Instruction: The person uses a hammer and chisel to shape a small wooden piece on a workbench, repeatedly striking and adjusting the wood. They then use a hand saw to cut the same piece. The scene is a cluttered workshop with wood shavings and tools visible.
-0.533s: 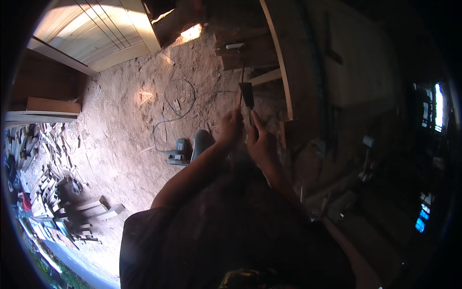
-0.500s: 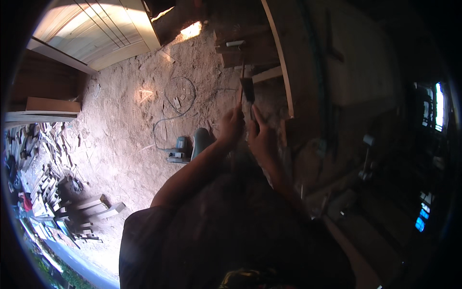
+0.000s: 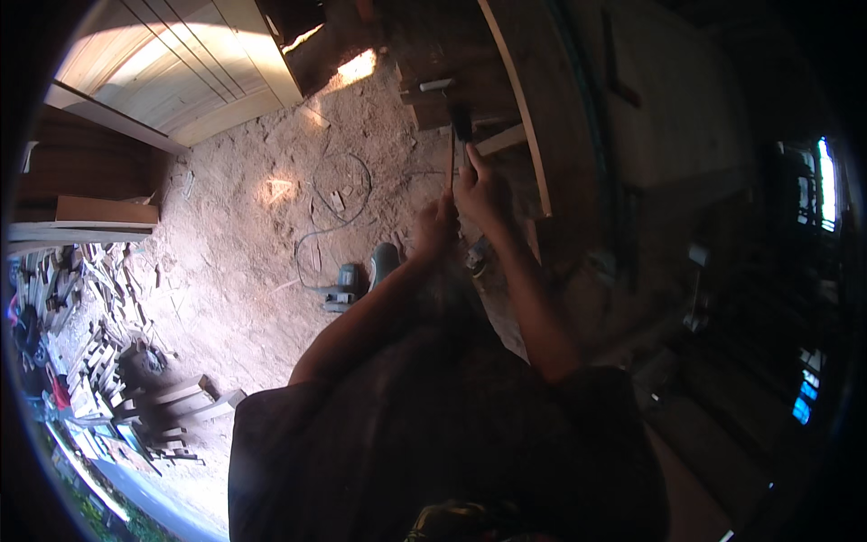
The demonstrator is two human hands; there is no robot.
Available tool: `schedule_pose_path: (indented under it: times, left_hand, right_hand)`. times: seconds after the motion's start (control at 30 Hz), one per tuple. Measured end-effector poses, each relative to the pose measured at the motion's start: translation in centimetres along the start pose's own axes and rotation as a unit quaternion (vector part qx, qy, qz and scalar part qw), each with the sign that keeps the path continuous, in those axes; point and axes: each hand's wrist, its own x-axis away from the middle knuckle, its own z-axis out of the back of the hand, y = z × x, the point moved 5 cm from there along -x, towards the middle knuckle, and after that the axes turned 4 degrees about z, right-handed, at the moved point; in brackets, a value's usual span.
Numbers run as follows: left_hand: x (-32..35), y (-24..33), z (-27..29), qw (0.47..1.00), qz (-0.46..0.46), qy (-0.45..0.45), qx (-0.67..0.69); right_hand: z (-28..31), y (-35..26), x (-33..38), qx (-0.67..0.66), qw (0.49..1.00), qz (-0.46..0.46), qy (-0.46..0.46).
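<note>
Advancing farther from the body since the earlier frame, the right hand (image 3: 485,194) is carrying the flat dark tool (image 3: 462,122) toward the far end of the thin stick (image 3: 450,167), while the left hand (image 3: 435,228) is staying nearly in place. Left grip: the fingers are curling around the stick's near end. Right grip: the fingers are wrapping the tool's handle, one finger reaching along it. Both things are pointing away from the body, side by side; whether they are touching, the shade is concealing. Possible faults: if the tool is an edged one, a slanting stroke or a rolling stick could be sending it toward the left fingers; poor light is adding to that risk. Farther down, on the dusty floor (image 3: 244,244), a grey shoe (image 3: 385,260) is standing just beside a power tool (image 3: 344,289), whose looping cord (image 3: 300,248) could be catching a foot. Beyond, a pale wooden panel (image 3: 172,59) is catching sunlight.
</note>
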Motion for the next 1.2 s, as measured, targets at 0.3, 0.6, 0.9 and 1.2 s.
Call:
schedule_pose_path:
  times: [0.3,0.6,0.9,1.2]
  left_hand:
    - [-0.2,0.3,0.0,0.998,-0.018,0.024,-0.057]
    - [-0.7,-0.6,0.5,0.985,-0.055,0.072,-0.147]
    - [-0.9,0.0,0.6,0.977,-0.1,0.078,-0.174]
    - [0.2,1.0,-0.1,0.988,-0.045,0.072,-0.132]
  right_hand:
    - [-0.4,2.0,0.1,0.052,0.998,-0.024,-0.011]
    - [-0.8,2.0,1.5,0.018,0.999,-0.025,-0.04]
    - [-0.2,1.5,1.9,0.019,0.999,0.023,-0.033]
    - [-0.1,1.3,1.4,0.071,0.996,-0.006,-0.056]
